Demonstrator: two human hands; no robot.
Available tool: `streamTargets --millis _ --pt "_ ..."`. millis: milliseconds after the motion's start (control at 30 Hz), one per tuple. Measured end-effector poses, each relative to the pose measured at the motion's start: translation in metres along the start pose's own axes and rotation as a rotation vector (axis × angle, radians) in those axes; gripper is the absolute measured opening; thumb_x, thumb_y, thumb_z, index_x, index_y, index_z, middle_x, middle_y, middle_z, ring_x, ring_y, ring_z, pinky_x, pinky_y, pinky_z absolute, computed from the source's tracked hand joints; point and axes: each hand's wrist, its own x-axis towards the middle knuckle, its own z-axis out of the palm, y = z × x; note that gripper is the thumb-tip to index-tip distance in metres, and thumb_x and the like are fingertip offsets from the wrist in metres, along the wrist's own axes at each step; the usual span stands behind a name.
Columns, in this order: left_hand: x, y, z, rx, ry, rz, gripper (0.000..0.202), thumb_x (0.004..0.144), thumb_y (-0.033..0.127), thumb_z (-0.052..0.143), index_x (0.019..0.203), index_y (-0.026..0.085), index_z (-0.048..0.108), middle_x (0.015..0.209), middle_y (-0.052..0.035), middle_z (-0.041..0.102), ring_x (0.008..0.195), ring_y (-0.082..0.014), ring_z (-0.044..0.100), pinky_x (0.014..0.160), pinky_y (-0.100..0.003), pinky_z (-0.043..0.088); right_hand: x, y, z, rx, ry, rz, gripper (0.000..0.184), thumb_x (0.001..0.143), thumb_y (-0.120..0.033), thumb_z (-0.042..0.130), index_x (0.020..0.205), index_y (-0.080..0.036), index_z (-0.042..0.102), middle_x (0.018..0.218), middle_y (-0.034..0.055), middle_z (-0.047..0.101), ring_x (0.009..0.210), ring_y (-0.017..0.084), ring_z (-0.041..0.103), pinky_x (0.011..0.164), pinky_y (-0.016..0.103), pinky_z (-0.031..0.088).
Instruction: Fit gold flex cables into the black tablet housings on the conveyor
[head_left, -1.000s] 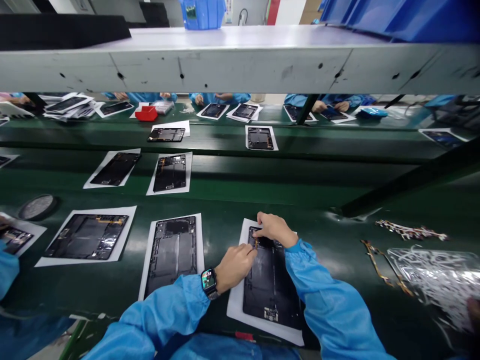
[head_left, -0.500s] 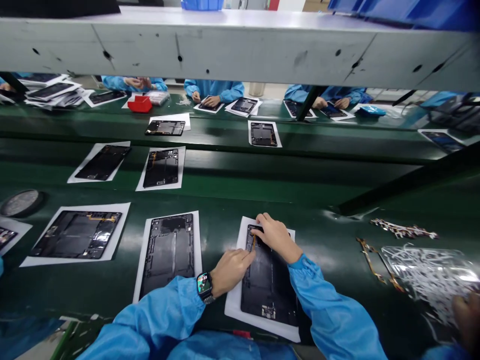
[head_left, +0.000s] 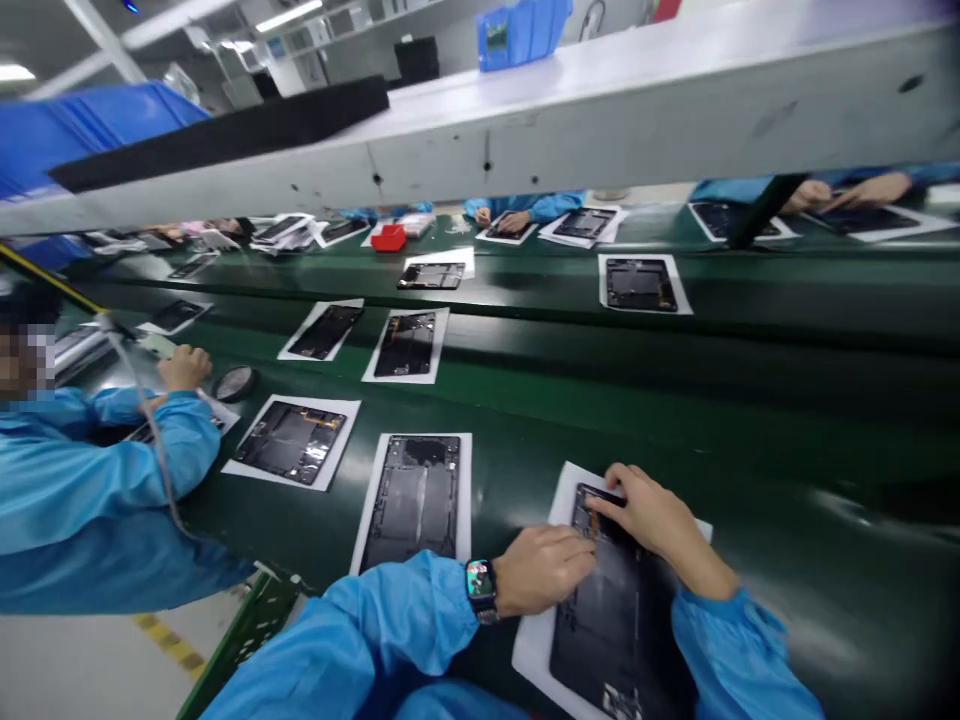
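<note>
Black casing (head_left: pixel 596 630), orange ribbon cable (head_left: pixel 592 522) inside, beneath both hands (head_left: pixel 545 570) (head_left: pixel 658 515)

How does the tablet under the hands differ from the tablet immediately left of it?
The first tablet has the left hand and right hand over it; the second tablet has neither. The first tablet shows an orange strip; the second tablet shows none. Both are dark and lie on white paper.
</note>
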Motion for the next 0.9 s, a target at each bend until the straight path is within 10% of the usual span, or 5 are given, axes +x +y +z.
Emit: streamTargets --millis 267,900 --pt "-0.0051 0.0002 0.0011 0.001 0.147 -0.015 0.021 0.099 0.015 0.042 0.100 0.012 0.063 0.113 -0.0076 0.069 0.105 -0.0193 0.064 0.086 -0.032 0.056 -0.0061 -0.0070 -0.0081 -0.034 0.048 -0.030 0.031 0.082 -0.046 0.068 0.094 -0.023 0.052 0.094 -0.0005 0.059 0.074 0.017 0.060 0.058 0.027 0.029" --pt "0.0010 0.0075 -0.0004 0.083 -0.015 0.016 0.018 0.097 0.014 0.046 0.099 0.010 0.063 0.114 -0.0111 0.066 0.108 -0.0231 0.060 0.085 -0.035 0.053 -0.0078 -0.0041 -0.0055 -0.033 0.075 -0.031 0.034 0.081 -0.049 0.070 0.095 -0.023 0.053 0.096 0.0003 0.059 0.071 0.017 0.060 0.056 0.028 0.025"
